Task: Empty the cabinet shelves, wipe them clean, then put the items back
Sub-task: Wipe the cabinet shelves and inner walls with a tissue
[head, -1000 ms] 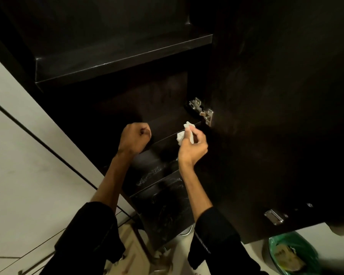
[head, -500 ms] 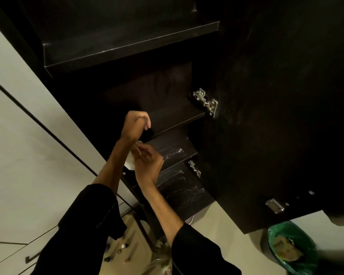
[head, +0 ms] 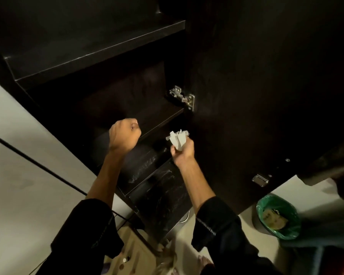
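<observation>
A dark cabinet stands open, with a bare top shelf (head: 99, 50), a middle shelf (head: 161, 118) and lower shelves (head: 145, 165) that show pale wipe streaks. My right hand (head: 182, 153) grips a crumpled white tissue (head: 177, 138) in front of the middle shelves, off the surface. To its left, my left hand (head: 123, 135) is curled into a fist near the middle shelf's front edge, and I see nothing in it.
The open cabinet door (head: 266, 96) fills the right side, with a metal hinge (head: 182, 97) and a catch (head: 259, 180). A green-lined bin (head: 276, 217) stands on the floor at lower right. A pale cabinet front (head: 18, 175) is on the left. Small items lie on the floor below.
My right hand swung left toward my left hand with the tissue, then moved back right in front of the shelves. The left fist stayed about where it was.
</observation>
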